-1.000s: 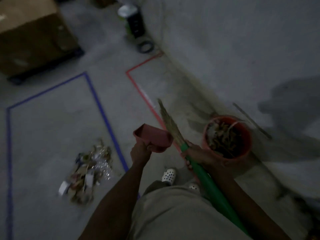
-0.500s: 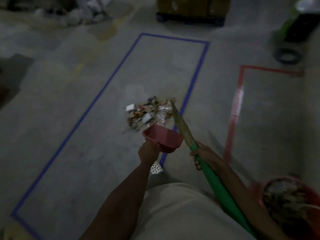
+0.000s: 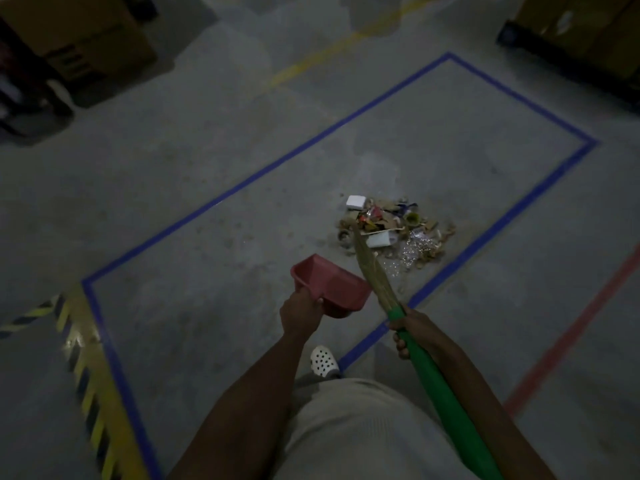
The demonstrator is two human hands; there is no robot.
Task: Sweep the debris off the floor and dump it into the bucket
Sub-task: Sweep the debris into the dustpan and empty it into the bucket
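Left hand [image 3: 300, 315] grips red dustpan [image 3: 332, 287], right hand [image 3: 412, 329] green-handled broom [image 3: 433, 375]; debris [image 3: 394, 230] lies inside blue tape [image 3: 263, 171], bare floor leftward; broom's end cut off.

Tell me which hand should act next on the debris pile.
Right. The right hand grips the broom, whose bristle tip is at the debris pile; the left hand only holds the dustpan, short of the pile.

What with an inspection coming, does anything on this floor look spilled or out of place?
Yes: a heap of debris lies inside the blue tape rectangle, near its right side, with loose bits strewn toward the broom. The red dustpan in the left hand looks empty.
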